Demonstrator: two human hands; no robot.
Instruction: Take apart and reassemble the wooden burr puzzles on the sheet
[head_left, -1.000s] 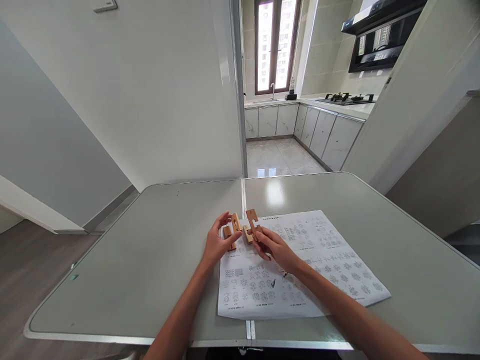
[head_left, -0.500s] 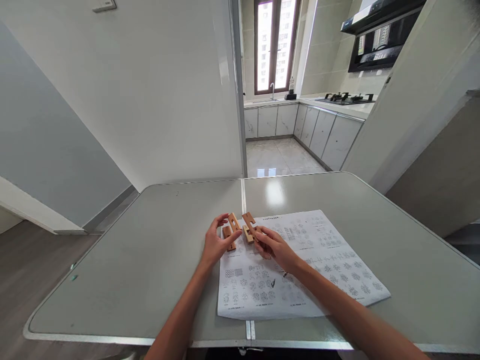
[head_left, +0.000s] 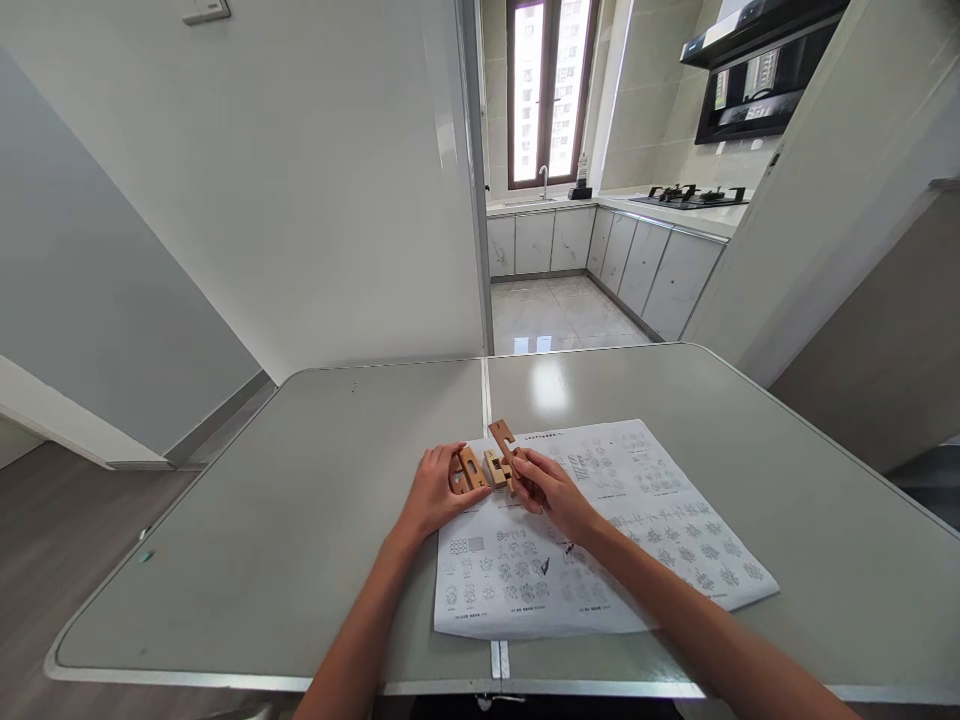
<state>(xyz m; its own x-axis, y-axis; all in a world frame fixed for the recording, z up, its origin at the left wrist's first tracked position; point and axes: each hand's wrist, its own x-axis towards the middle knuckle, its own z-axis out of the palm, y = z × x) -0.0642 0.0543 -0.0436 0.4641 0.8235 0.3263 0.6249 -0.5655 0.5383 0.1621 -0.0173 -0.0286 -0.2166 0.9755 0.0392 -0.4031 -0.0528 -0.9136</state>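
Several notched wooden puzzle pieces (head_left: 484, 464) lie at the top left corner of a printed instruction sheet (head_left: 622, 520) on the grey table (head_left: 262, 530). My left hand (head_left: 431, 492) rests on the table with its fingers pinching one light wooden piece (head_left: 470, 467) low against the sheet. My right hand (head_left: 551, 490) grips a notched wooden piece (head_left: 502, 442) that sticks up and away from its fingers. The two held pieces are close together, with a small block between them.
The sheet covers the table's right middle and carries many small diagrams. A seam (head_left: 487, 400) runs down the table's centre. Beyond the far edge a white wall (head_left: 300, 200) stands left and a kitchen doorway (head_left: 570, 290) opens to the right.
My left hand has lowered its piece from a raised tilt down onto the table. My right hand has shifted slightly, its piece still raised.
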